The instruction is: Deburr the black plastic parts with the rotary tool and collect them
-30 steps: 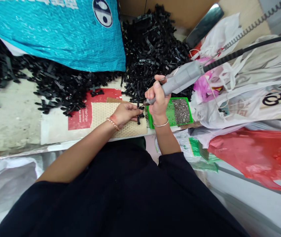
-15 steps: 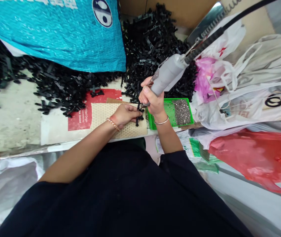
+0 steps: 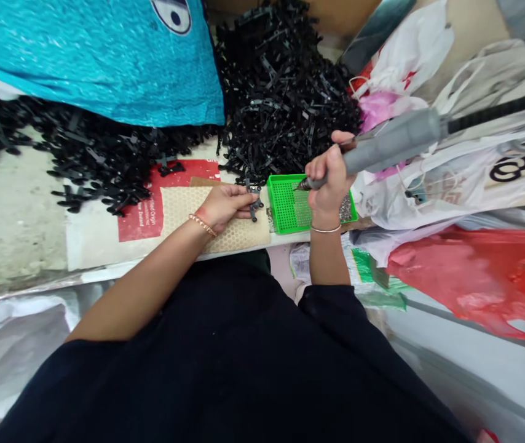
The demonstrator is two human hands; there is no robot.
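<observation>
My left hand (image 3: pixel 228 208) pinches a small black plastic part (image 3: pixel 254 203) with short arms, held over the tan textured mat (image 3: pixel 184 212). My right hand (image 3: pixel 334 181) is wrapped round a grey electric screwdriver (image 3: pixel 391 143), tilted with its cable end up to the right. The screwdriver's bit points left over the green perforated tray (image 3: pixel 285 226). Small metal screws (image 3: pixel 346 209) lie in the tray's right side, partly hidden behind my right hand.
Heaps of similar black parts (image 3: pixel 285 98) cover the back and left of the table. A blue bag (image 3: pixel 106 67) lies over the left heap. White plastic bags (image 3: pixel 410 49) and a red bag (image 3: pixel 469 277) crowd the right side.
My right hand and the screwdriver have moved right, off the black part and over the tray; the tool has tipped flatter. My left hand still holds the part, now turned somewhat.
</observation>
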